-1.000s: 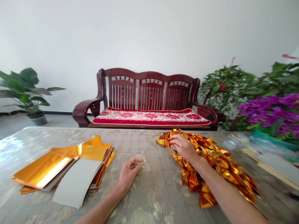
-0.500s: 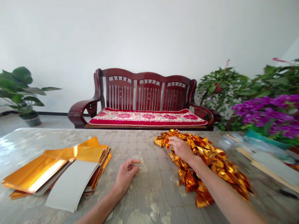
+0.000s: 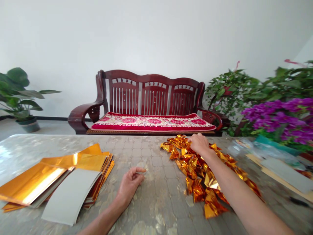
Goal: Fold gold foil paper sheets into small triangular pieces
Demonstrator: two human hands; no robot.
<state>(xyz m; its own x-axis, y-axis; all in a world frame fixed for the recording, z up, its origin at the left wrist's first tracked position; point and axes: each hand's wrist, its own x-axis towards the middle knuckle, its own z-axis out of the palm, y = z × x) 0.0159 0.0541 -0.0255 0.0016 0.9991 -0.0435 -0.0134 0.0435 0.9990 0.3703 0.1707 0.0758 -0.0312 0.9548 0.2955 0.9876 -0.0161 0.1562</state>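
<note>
My left hand [image 3: 131, 183] rests on the patterned tabletop [image 3: 156, 199], half curled, with a gap between index finger and thumb and nothing in it. Reaching over the far side of a heap of folded gold foil paper pieces [image 3: 195, 191], my right hand [image 3: 200, 143] has its fingers bent down and closed among them. Its fingertips are hidden, so what they hold cannot be seen. To the left of my left hand lies a stack of gold foil paper sheets [image 3: 36, 179], with pale sheets, backs up [image 3: 73, 192], fanned over its front.
At the right edge are clear plastic bags [image 3: 274, 151], a flat grey-and-tan board [image 3: 288, 174] and a dark, blurred object [image 3: 299, 201]. Purple flowers [image 3: 281, 117] stand behind them. A wooden bench [image 3: 155, 94] with a red cover is beyond the table; a potted plant [image 3: 28, 124] stands left.
My right hand has moved right and slightly away from me across the heap, its fingers now curled down. Some foil pieces have shifted. My left hand keeps its pose; the view has turned slightly.
</note>
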